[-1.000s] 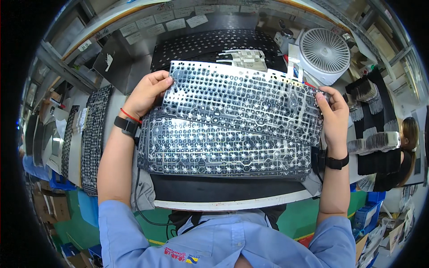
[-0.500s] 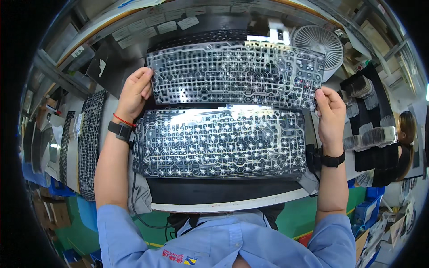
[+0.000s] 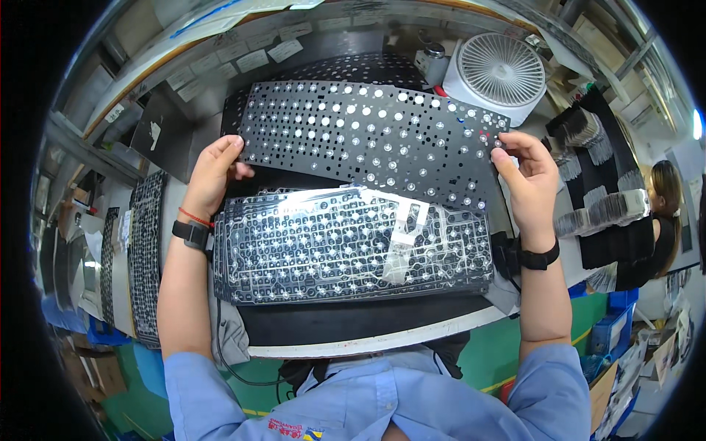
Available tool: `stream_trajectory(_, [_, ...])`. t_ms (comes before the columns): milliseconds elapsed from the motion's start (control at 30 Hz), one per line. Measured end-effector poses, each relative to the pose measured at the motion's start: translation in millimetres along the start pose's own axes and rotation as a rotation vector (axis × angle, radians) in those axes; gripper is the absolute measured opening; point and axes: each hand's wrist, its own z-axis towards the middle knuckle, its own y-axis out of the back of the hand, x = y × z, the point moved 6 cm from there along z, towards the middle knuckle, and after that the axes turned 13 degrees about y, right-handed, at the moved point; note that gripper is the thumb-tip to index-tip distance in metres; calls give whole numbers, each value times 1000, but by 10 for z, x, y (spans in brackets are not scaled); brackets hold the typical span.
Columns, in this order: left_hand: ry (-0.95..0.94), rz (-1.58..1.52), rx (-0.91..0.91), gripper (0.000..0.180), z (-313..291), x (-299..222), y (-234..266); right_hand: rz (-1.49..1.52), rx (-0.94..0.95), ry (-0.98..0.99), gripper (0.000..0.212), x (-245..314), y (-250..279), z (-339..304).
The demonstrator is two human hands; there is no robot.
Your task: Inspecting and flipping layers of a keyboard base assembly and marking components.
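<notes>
We hold a black perforated sheet (image 3: 375, 140) by its ends, left hand (image 3: 213, 173) and right hand (image 3: 526, 176) each in a pinching grip, lifted flat above the clear membrane stack (image 3: 353, 246) on the tabletop (image 3: 368, 342), probably for inspection. Fan (image 3: 500, 73) behind.

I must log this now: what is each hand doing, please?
Left hand: closed on the left end of the black perforated keyboard plate.
Right hand: closed on its right end.
</notes>
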Motion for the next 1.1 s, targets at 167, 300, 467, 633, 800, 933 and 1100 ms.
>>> stream_trajectory(167, [-6,-114,-71,19,47,48,114,115,-31,-13,23,40,-40,8])
stream_trajectory(300, [-2,-240,-178,29,75,100,310,50,-21,-30,20,-31,3,4])
stream_trajectory(467, [-6,-218,-154,47,151,89,258,13,164,-43,19,27,-47,11])
stream_trajectory(633, [19,-206,-181,45,35,156,374,-165,505,212,21,1,-283,-73])
stream_trajectory(800, [40,-145,-135,43,89,109,228,-121,253,267,19,64,-104,-32])
stream_trajectory(933, [146,-185,-153,47,-67,22,-23,-111,71,118,20,29,56,4])
stream_trajectory(1100, [178,-56,-143,40,-288,-69,-212,-151,-62,82,19,-15,175,-42])
